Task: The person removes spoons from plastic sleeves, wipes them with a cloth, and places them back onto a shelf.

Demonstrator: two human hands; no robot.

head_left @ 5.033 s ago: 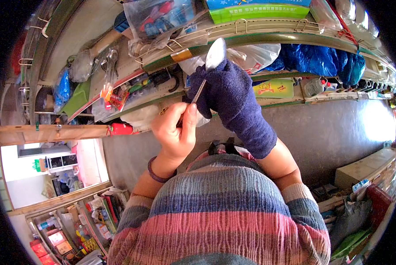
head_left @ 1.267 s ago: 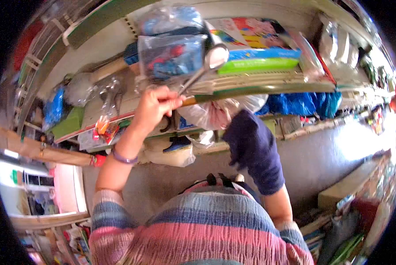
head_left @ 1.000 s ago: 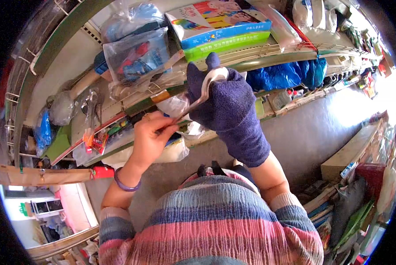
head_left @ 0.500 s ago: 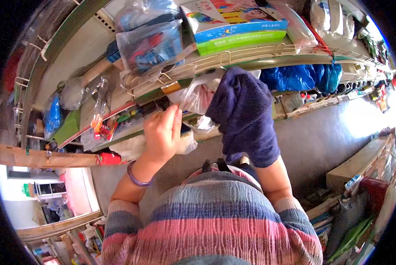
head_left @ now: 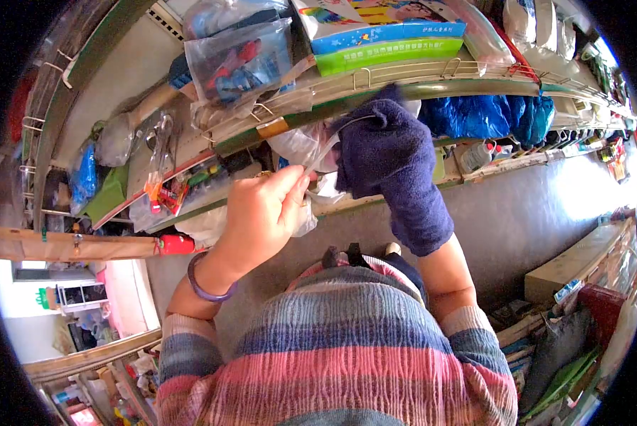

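My left hand [head_left: 265, 220], with a purple bangle at the wrist, pinches a thin translucent plastic strip [head_left: 324, 150] between thumb and fingers. The strip runs up and right to the top of a navy blue fabric piece [head_left: 389, 153], where it curves over the cloth. My right hand sits inside this fabric, which covers it down to the wrist. Its fingers are hidden, and I cannot make out what kind of garment or cloth it is. Both hands are held in front of the lower shelf.
Ahead stands a metal shelf with a wire rail [head_left: 375, 80]. On it are a blue and green printed box [head_left: 389, 46] and a clear bag of clothing [head_left: 240, 64]. Blue plastic packages [head_left: 474, 116] lie below. A cardboard box [head_left: 578, 252] stands at the right, on the grey floor.
The navy fabric has turned and bunched at the top, with the strip now lying across it. My left hand has moved slightly right and its fingers have curled in.
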